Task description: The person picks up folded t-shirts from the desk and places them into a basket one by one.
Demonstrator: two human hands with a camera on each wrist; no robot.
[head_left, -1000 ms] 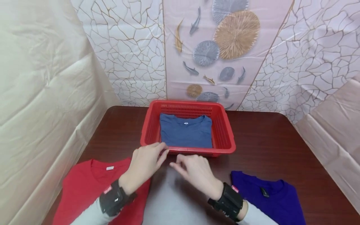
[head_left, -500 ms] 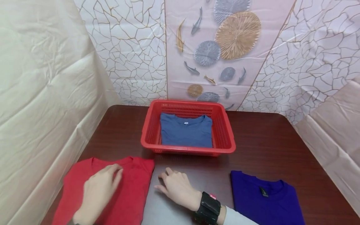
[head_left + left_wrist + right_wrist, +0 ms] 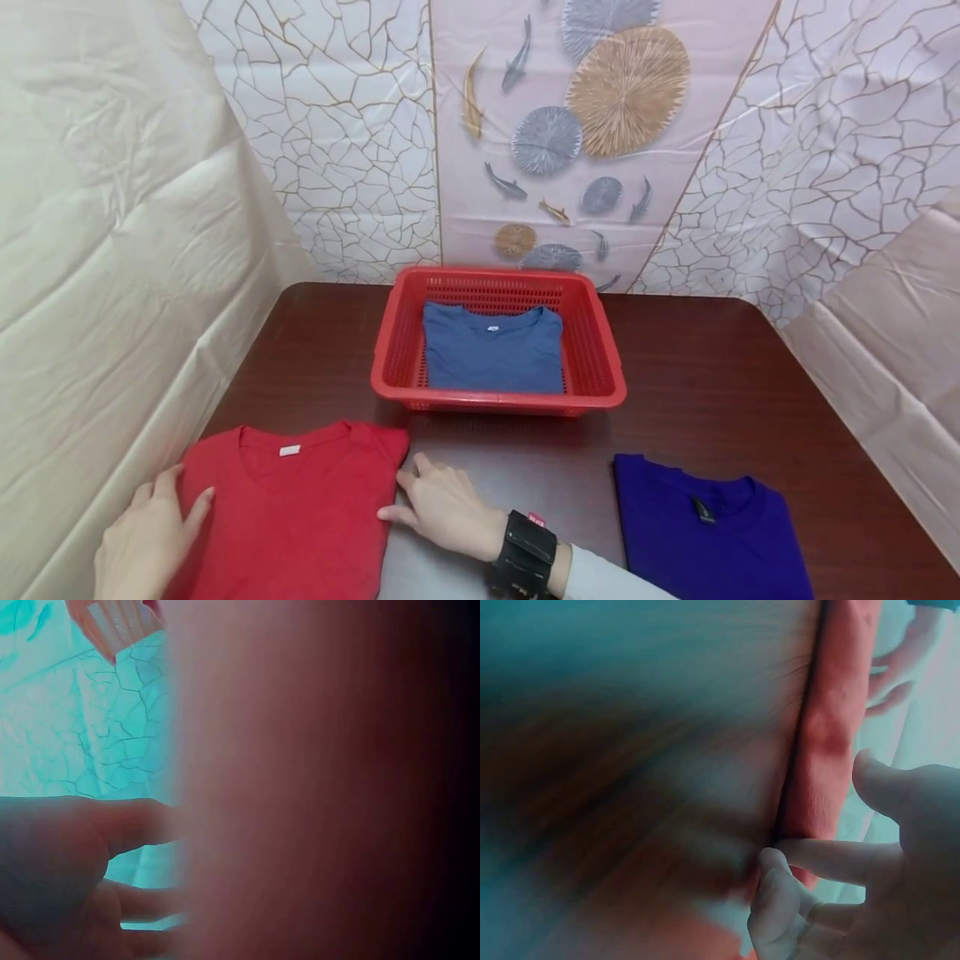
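Fingers of the left hand (image 3: pixel 142 542) and right hand (image 3: pixel 450 510) lie loosely spread, thumbs apart, at the 9 and 3 o'clock edges of the red shirt (image 3: pixel 300 517), itself at 8 o'clock from the red basket (image 3: pixel 487 400). White neck label (image 3: pixel 289 450): lettering too small to read; collar (image 3: pixel 322 432) points to 12 o'clock, long axis indeterminate, lower end cut off. Versus the previous frame, the left hand has moved off mid-shirt, uncovering the label.
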